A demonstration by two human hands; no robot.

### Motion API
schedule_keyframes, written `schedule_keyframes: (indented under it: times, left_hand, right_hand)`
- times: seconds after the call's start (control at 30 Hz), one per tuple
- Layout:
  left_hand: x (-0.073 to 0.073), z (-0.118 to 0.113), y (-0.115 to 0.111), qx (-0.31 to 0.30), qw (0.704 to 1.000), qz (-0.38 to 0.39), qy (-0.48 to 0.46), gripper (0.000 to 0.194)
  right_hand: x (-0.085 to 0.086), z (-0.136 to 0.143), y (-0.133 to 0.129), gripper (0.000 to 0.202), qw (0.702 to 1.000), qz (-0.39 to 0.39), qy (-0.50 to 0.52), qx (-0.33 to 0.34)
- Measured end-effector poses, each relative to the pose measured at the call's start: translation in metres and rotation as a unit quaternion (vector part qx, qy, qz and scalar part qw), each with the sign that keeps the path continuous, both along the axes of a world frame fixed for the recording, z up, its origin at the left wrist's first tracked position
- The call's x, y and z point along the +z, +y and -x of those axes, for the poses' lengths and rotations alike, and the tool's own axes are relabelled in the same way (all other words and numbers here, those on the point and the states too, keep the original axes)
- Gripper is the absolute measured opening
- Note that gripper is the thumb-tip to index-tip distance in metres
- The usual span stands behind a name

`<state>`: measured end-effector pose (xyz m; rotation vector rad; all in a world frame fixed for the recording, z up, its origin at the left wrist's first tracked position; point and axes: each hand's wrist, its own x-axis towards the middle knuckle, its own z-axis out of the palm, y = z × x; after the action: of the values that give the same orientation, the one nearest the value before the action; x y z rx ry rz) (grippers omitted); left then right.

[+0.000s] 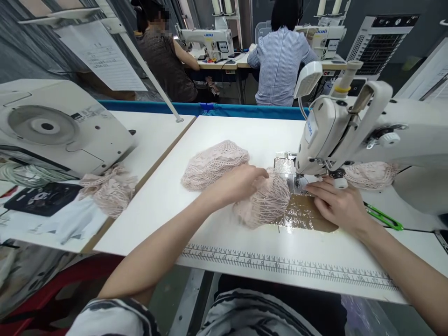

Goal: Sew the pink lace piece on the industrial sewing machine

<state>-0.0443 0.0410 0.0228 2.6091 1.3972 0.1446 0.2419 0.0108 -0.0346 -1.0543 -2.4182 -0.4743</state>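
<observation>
A pale pink lace piece [268, 203] lies on the white table left of the needle area of a white sewing machine [329, 128]. My left hand [247, 182] is closed on the upper left part of this lace, its fingers curled. Beside the presser foot [299, 182] rests my right hand [332, 198], fingers bent and close together near the needle; what they hold, if anything, is too small to tell. Another pink lace piece [215, 163] sits behind my left forearm.
More lace [373, 175] lies behind the machine head, and a bundle [110, 189] at the left. Green snips [383, 217] are right of my right hand. A ruler strip [287, 268] runs along the front edge. Two people sit beyond the blue-edged table.
</observation>
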Motion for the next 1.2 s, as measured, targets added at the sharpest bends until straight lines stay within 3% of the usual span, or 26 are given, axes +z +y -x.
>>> schedule_keyframes:
  times: [0.1, 0.2, 0.3, 0.37, 0.43, 0.53, 0.6, 0.67, 0.77, 0.83, 0.93, 0.97, 1.07, 1.1, 1.2]
  left_hand:
    - [0.008, 0.012, -0.004, -0.020, 0.998, 0.051, -0.012, 0.040]
    - [0.014, 0.017, -0.018, -0.016, 0.998, 0.031, -0.050, 0.034]
    - [0.017, 0.019, -0.036, -0.021, 0.996, -0.002, -0.086, 0.030]
    - [0.019, 0.018, -0.048, -0.035, 0.994, -0.013, -0.100, 0.030]
    - [0.020, 0.017, -0.059, -0.049, 0.993, -0.031, -0.098, 0.033]
    - [0.022, 0.013, -0.075, -0.082, 0.989, -0.096, -0.073, 0.039]
    - [0.023, 0.010, -0.087, -0.108, 0.981, -0.148, -0.058, 0.042]
    - [0.023, 0.009, -0.100, -0.127, 0.973, -0.190, -0.045, 0.041]
    - [0.018, 0.009, -0.125, -0.151, 0.968, -0.195, -0.037, 0.035]
    - [0.015, 0.011, -0.141, -0.196, 0.970, -0.135, -0.057, 0.032]
    - [0.013, 0.019, -0.149, -0.248, 0.957, -0.029, -0.147, 0.023]
    - [0.013, 0.022, -0.145, -0.222, 0.954, -0.019, -0.199, 0.020]
    - [0.015, 0.033, -0.113, -0.026, 0.932, -0.056, -0.358, 0.018]
    - [0.016, 0.036, -0.098, 0.011, 0.926, -0.051, -0.374, 0.023]
    - [0.017, 0.039, -0.060, -0.018, 0.921, 0.091, -0.378, 0.042]
  right_hand:
    - [0.002, -0.001, -0.002, 0.029, 1.000, 0.006, 0.017, 0.024]
    - [0.001, 0.002, -0.005, 0.028, 0.996, 0.038, 0.062, 0.052]
    - [0.004, 0.012, -0.012, 0.031, 0.981, 0.132, 0.129, 0.064]
    - [0.010, 0.025, -0.018, 0.042, 0.954, 0.236, 0.171, 0.069]
    - [0.020, 0.041, -0.023, 0.064, 0.896, 0.382, 0.215, 0.069]
    - [0.033, 0.067, -0.024, 0.085, 0.748, 0.591, 0.296, 0.052]
    - [0.035, 0.080, -0.021, 0.069, 0.665, 0.667, 0.331, 0.060]
    - [0.033, 0.088, -0.019, 0.038, 0.629, 0.677, 0.375, 0.074]
    - [0.029, 0.088, -0.020, 0.028, 0.641, 0.636, 0.419, 0.095]
    - [0.031, 0.084, -0.022, 0.033, 0.661, 0.601, 0.434, 0.118]
    - [0.040, 0.079, -0.027, 0.037, 0.664, 0.578, 0.455, 0.135]
    - [0.044, 0.078, -0.029, 0.035, 0.662, 0.576, 0.461, 0.128]
    - [0.053, 0.083, -0.033, 0.019, 0.676, 0.569, 0.456, 0.102]
    - [0.056, 0.085, -0.034, 0.017, 0.684, 0.567, 0.448, 0.097]
    - [0.065, 0.093, -0.036, 0.020, 0.703, 0.563, 0.423, 0.100]
